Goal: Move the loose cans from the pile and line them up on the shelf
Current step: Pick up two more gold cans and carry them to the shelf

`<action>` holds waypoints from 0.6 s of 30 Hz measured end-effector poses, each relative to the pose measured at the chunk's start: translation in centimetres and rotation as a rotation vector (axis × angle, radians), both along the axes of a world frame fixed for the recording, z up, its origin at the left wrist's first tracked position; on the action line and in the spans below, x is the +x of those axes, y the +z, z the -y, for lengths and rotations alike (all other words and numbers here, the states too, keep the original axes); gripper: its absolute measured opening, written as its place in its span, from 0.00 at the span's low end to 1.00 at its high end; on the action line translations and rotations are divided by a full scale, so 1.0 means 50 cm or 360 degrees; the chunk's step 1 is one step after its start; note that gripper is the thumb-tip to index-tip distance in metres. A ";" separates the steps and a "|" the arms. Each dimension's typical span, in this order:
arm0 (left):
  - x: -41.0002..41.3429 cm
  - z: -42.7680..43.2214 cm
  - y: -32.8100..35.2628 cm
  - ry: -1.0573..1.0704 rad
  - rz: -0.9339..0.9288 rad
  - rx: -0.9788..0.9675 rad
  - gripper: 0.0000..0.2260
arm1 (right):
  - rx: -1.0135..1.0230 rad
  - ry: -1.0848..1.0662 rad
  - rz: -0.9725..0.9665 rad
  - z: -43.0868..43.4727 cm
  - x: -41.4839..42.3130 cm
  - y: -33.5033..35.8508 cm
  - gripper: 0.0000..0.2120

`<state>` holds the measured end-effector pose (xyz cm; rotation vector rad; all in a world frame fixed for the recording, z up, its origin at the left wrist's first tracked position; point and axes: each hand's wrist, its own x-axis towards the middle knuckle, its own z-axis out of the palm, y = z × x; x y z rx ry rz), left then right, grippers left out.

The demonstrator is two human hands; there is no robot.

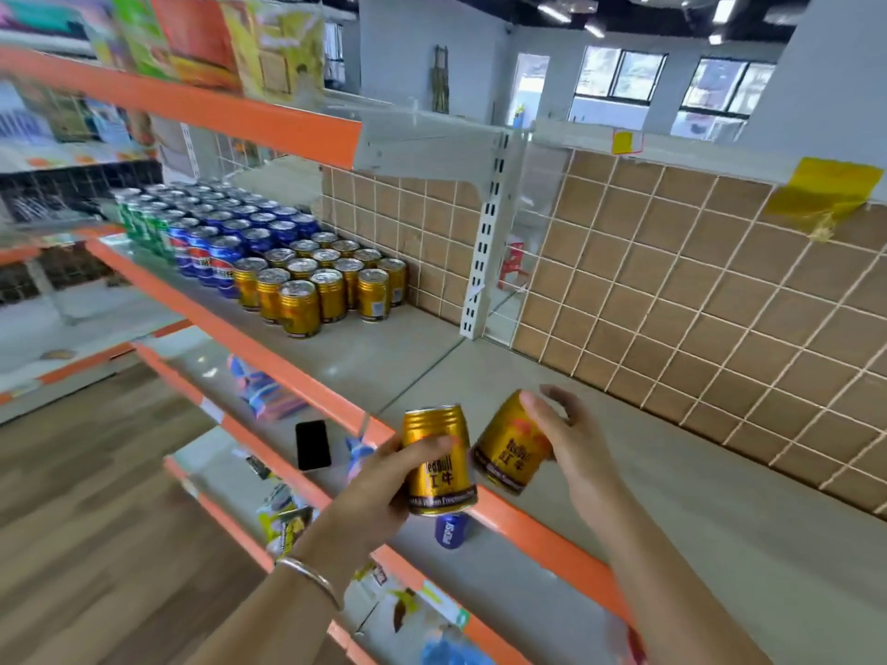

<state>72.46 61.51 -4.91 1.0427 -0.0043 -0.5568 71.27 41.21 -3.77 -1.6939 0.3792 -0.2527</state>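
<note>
My left hand [384, 482] grips an upright gold can [439, 460] just in front of the shelf's orange front edge [269, 362]. My right hand [564, 439] holds a second gold can [509, 446], tilted to the right, over the grey shelf board [624, 453]. Further left on the same shelf, gold cans [319, 285] stand in rows. Blue cans [225, 247] and green cans [144, 218] are lined up beyond them. The pile of loose cans is out of view.
A wire grid over brown board [696, 300] backs the shelf. A white upright post [485, 261] divides it. On the lower shelf lie a black phone [313, 444], a blue can [451, 530] and packets. An upper orange-edged shelf [192, 108] overhangs at left. Wooden floor lies at lower left.
</note>
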 end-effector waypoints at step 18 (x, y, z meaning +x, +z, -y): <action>0.174 -0.098 -0.008 0.0011 -0.0214 -0.0453 0.44 | 0.0204 0.0780 -0.0445 -0.110 0.243 -0.010 0.30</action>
